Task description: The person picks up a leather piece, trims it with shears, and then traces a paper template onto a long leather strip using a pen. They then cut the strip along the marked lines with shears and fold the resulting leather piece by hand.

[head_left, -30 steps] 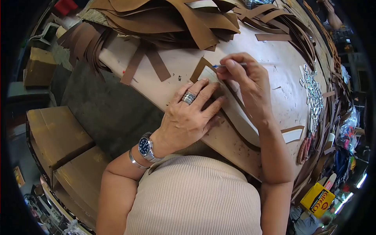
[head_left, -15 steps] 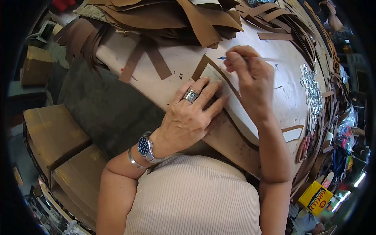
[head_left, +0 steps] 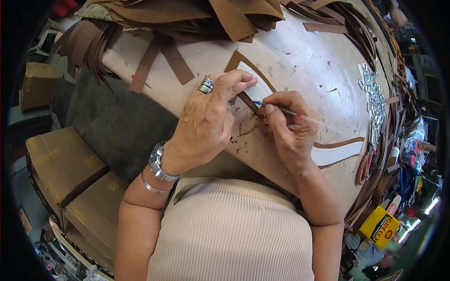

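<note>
A curved white template point(head_left: 261, 91) lies on a strip of brown leather point(head_left: 233, 61) whose edges show around it. My left hand point(head_left: 205, 119), with rings and a wristwatch, presses its bent fingers together on the template's upper part. In my right hand point(head_left: 293, 129), a clear-barrelled pen point(head_left: 286, 111) is pinched between thumb and fingers. Its blue tip is at the template's near edge, just right of my left fingers. Both hands hide parts of the template and leather, and a white curved end reappears to the right of my right wrist.
Brown leather pieces point(head_left: 234, 21) are heaped at the table's far side, with loose strips point(head_left: 178, 65) nearby. Metal buckles or rings point(head_left: 372, 100) lie at the right. Cardboard boxes point(head_left: 65, 159) stand at the left, and a yellow box point(head_left: 379, 227) sits at lower right.
My right hand has come down and nearer, bringing the pen tip from above the leather to the template's near edge. My left hand has shifted up-left, its fingers drawing together.
</note>
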### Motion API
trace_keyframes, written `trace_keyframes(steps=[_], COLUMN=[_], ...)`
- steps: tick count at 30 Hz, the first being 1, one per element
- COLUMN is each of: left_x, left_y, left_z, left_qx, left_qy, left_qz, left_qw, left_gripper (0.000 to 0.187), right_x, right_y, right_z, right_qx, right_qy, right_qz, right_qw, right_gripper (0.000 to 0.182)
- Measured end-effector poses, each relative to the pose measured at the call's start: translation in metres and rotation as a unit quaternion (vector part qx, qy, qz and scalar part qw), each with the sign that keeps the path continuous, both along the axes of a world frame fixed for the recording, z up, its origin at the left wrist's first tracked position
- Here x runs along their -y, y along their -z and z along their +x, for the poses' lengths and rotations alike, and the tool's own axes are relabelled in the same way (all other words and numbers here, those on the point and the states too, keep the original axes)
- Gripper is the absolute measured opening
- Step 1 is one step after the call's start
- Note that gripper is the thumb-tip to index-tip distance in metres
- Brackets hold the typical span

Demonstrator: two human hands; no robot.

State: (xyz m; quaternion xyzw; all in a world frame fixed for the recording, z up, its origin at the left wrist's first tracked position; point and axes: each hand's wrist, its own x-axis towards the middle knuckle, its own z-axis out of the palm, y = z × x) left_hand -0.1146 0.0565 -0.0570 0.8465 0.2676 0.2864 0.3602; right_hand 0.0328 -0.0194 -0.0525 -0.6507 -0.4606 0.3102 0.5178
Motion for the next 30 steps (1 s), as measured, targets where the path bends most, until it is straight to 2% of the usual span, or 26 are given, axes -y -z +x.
trace_keyframes(steps=[3, 6, 10, 12, 15, 16, 19, 21, 22, 25, 28, 30], left_x=[0.0, 0.002, 0.0, -0.001, 0.0, 0.0, 0.002, 0.004, 0.003, 0.002, 0.005, 0.004], left_y=[0.004, 0.008, 0.006, 0.006, 0.012, 0.011, 0.009, 0.01, 0.007, 0.001, 0.001, 0.004], left_z=[0.001, 0.002, 0.001, 0.001, 0.006, 0.005, 0.003, 0.004, 0.005, 0.005, 0.008, 0.01], left_qx=[0.017, 0.043, 0.029, 0.014, 0.082, 0.066, 0.036, 0.043, 0.026, -0.02, -0.058, -0.055], left_qy=[-0.003, -0.008, -0.002, 0.002, -0.025, -0.018, -0.014, -0.032, -0.022, 0.003, -0.008, -0.011], left_qz=[0.018, -0.029, 0.007, 0.042, 0.032, 0.02, -0.014, -0.037, 0.004, 0.101, 0.171, 0.183], left_qw=[1.0, 0.999, 1.0, 0.999, 0.996, 0.997, 0.999, 0.998, 0.999, 0.995, 0.983, 0.982], left_gripper=[0.05, 0.048, 0.049, 0.05, 0.052, 0.051, 0.049, 0.048, 0.045, 0.036, 0.025, 0.026], right_x=[0.0, -0.001, 0.0, -0.001, -0.002, -0.002, 0.001, 0.002, 0.004, 0.024, 0.062, 0.089], right_y=[0.002, 0.005, 0.003, 0.005, 0.004, 0.003, -0.007, -0.014, -0.017, -0.032, -0.038, -0.034], right_z=[-0.002, -0.002, -0.003, -0.003, -0.004, -0.004, -0.002, 0.008, 0.015, 0.038, 0.048, 0.049], right_qx=[0.028, 0.037, 0.039, 0.047, 0.07, 0.079, 0.003, -0.168, -0.252, -0.314, -0.167, -0.118], right_qy=[-0.004, -0.011, -0.009, -0.013, -0.02, -0.022, -0.035, -0.001, 0.019, 0.028, 0.072, 0.099], right_qz=[0.018, 0.034, 0.011, 0.035, 0.046, 0.047, -0.029, -0.025, -0.023, 0.036, 0.009, -0.012], right_qw=[0.999, 0.999, 0.999, 0.998, 0.996, 0.996, 0.999, 0.985, 0.967, 0.948, 0.983, 0.988], right_gripper=[0.006, 0.007, 0.007, 0.006, 0.006, 0.005, 0.007, 0.01, 0.011, 0.015, 0.014, 0.015])
